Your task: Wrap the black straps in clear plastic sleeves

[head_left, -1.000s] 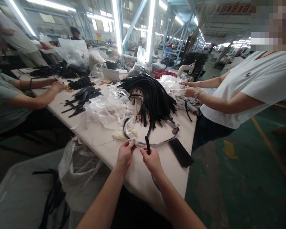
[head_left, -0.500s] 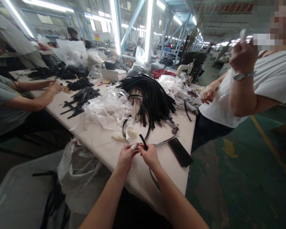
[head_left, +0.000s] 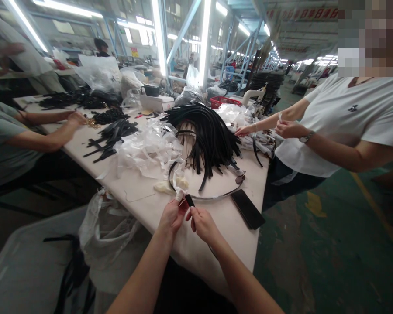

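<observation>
My right hand [head_left: 201, 221] pinches a black strap [head_left: 190, 200] close to its end, which points up and away from me. The rest of that strap mostly disappears under my right forearm. Just left of the strap's end is my left hand [head_left: 170, 218], half open, palm turned inward, with a white wrapping on one fingertip. Whether it touches the strap is unclear. Beyond my hands, a thin looped strap [head_left: 212, 198] curves across the table beside a pale crumpled piece [head_left: 163, 187]. Behind it lies a big bundle of black straps [head_left: 209, 135].
Clear plastic wrapping [head_left: 147, 148] covers the table [head_left: 144, 209] left of the bundle. A dark phone [head_left: 248, 209] lies near the right edge. A co-worker in white [head_left: 340, 126] stands at right; another co-worker's arm [head_left: 49, 139] is at left. A white bag [head_left: 108, 226] hangs lower left.
My hands have moved slightly apart, and the strap's end has dropped lower between them. The co-worker on the right has lowered a raised hand and reached the other toward the bundle.
</observation>
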A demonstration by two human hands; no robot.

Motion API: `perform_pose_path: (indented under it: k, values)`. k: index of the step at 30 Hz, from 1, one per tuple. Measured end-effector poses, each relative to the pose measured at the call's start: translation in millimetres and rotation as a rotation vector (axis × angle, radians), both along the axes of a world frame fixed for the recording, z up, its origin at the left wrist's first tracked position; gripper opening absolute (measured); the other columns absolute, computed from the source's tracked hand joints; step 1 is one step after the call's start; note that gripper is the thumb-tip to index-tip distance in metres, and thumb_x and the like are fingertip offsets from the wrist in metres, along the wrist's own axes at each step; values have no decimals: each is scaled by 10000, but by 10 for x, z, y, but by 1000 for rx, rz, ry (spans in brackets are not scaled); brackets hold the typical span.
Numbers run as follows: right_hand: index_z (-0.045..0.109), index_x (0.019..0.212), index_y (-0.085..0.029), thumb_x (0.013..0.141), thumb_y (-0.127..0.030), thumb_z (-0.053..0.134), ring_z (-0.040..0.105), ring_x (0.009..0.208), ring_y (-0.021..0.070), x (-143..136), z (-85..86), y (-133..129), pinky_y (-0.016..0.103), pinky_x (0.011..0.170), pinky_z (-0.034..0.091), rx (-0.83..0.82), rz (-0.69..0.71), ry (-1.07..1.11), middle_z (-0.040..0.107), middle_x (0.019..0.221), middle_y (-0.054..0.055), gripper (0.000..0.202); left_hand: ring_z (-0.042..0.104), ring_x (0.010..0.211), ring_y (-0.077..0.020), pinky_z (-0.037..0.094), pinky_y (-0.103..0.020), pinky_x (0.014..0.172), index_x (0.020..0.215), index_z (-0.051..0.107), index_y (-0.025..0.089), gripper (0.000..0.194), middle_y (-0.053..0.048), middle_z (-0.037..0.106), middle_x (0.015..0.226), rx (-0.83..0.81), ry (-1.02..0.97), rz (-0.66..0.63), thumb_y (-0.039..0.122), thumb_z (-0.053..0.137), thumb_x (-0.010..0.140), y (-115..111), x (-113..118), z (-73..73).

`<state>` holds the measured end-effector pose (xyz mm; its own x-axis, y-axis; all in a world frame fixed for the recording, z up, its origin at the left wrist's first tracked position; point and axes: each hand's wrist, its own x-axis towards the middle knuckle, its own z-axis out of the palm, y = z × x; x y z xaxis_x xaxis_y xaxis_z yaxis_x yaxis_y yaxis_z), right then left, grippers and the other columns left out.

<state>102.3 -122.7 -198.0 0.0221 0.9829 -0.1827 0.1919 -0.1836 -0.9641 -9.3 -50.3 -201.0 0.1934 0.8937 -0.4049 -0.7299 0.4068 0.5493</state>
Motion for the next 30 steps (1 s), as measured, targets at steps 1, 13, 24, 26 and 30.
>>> perform_pose_path:
  k: [1, 13, 24, 26, 30]
  values:
    - [647, 738, -163, 1019, -531, 322, 466, 386, 107, -4, 2, 1, 206, 452, 362, -9, 2, -10, 520, 441, -24, 565, 666, 715, -126, 550, -219, 667, 842, 694, 124, 200, -46, 716, 814, 11, 2, -1, 286, 801, 795, 0, 1, 0]
    - [677, 769, -170, 1040, -475, 319, 518, 477, 121, 40, 8, -27, 227, 514, 350, 8, 25, -246, 557, 513, -2, 542, 657, 679, -118, 538, -212, 635, 841, 711, 100, 193, -64, 726, 804, 22, 116, 18, 225, 829, 753, -27, -47, -64]
    - [627, 884, -147, 964, -380, 495, 538, 415, 95, 167, 48, 98, 207, 433, 419, -163, 169, 54, 659, 653, 14, 280, 632, 596, -144, 468, -239, 538, 791, 745, 87, 355, -88, 720, 723, 75, 322, -144, 381, 876, 642, -107, -95, -14]
    - [616, 894, -145, 941, -347, 523, 610, 465, 117, 160, 21, 39, 212, 455, 467, -182, 156, 81, 692, 702, 37, 227, 664, 709, -154, 494, -235, 614, 824, 752, 102, 365, -103, 745, 847, 66, 339, 1, 367, 890, 615, -99, -139, -18]
    - [615, 859, -145, 970, -377, 441, 608, 419, 122, 97, -23, -12, 211, 417, 463, -175, 129, 53, 686, 676, 43, 310, 613, 605, -129, 441, -223, 522, 861, 766, 91, 412, -103, 733, 791, 19, 368, -16, 411, 877, 627, -264, -96, -35]
